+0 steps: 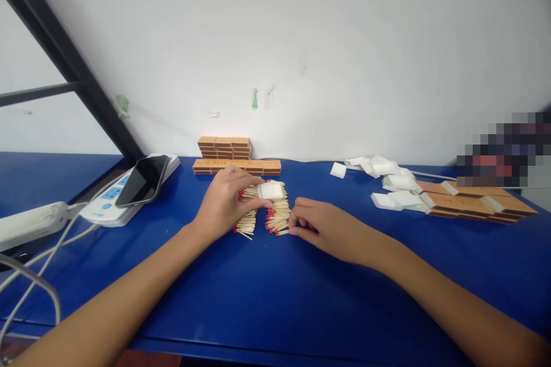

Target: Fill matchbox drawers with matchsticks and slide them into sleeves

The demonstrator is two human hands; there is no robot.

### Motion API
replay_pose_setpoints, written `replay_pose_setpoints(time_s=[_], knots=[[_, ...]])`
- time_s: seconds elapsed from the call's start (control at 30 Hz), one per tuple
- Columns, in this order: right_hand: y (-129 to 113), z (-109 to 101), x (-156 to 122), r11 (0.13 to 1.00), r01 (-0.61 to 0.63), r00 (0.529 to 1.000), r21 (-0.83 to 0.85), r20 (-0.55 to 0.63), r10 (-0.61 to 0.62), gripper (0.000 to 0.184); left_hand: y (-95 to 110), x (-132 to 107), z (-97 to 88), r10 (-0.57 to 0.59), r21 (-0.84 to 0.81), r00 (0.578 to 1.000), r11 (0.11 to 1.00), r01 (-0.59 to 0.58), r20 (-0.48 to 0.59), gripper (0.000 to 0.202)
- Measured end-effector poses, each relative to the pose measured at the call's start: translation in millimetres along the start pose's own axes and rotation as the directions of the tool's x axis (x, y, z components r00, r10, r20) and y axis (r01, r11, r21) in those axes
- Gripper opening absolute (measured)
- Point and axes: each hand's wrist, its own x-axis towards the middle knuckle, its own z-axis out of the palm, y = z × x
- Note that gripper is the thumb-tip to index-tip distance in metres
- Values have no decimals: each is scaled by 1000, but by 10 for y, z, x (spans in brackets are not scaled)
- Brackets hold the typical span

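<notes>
My left hand (226, 198) grips a white matchbox tray (271, 191) between thumb and fingers, above two piles of red-tipped matches. The left pile of matches (246, 223) lies partly under that hand. At the lower end of the right pile of matches (279, 215), my right hand (318, 223) has its thumb and fingertips pinched on the pale ends of matches. How many matches are between those fingers cannot be made out. The inside of the tray looks white, with no matches visible in it.
Orange matchboxes (236, 167) are stacked by the wall. On the right are several white trays (398, 182) and more matchbox sleeves (465, 205). A phone (143, 179) rests on a power strip (116, 212) at the left, with white cables (41, 264) nearby.
</notes>
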Motion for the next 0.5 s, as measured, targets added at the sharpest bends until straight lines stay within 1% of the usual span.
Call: replay_pose_setpoints(time_s=[0.1,0.2,0.3,0.37,0.5], knots=[[-35,-54,-37,1000,-20,999,-17,34,20,19,0,-1,-3,-6,4,1000,1000,6,10,56],[-54,-136,-80,999,-45,999,7,7,45,20,-6,-4,-7,-11,5,1000,1000,11,27,58],[-31,-211,-108,999,-40,996,24,-76,42,18,-6,-7,2,20,-3,999,1000,-20,37,56],[-4,-240,-111,1000,-22,988,6,-152,23,17,8,-6,15,47,-4,998,999,-47,51,52],[12,-231,-85,998,1,953,-69,-303,-22,18,81,5,48,81,-18,993,997,-79,86,44]])
